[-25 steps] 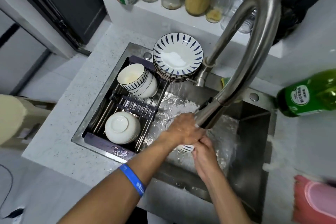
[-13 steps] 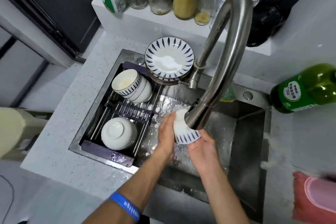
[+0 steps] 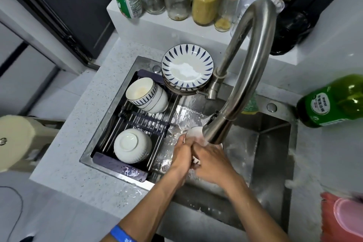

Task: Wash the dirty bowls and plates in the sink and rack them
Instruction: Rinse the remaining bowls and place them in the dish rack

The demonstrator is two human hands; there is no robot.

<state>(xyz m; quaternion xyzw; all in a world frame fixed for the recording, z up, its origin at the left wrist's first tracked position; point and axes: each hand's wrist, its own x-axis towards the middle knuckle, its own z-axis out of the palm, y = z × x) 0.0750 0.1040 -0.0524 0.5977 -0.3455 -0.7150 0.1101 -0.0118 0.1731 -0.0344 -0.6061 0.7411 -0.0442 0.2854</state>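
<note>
Under the tap (image 3: 243, 76), both hands — left (image 3: 181, 155), right (image 3: 211, 160) — grip one bowl (image 3: 194, 132); rack (image 3: 137, 122) holds three bowls (image 3: 146, 95).

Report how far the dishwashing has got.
Done: one bowl sits upside down on the rack. In hand: both hands, left and right, hold a bowl under the faucet. Left: nested bowls look stained, and the stacked plates wait.
</note>
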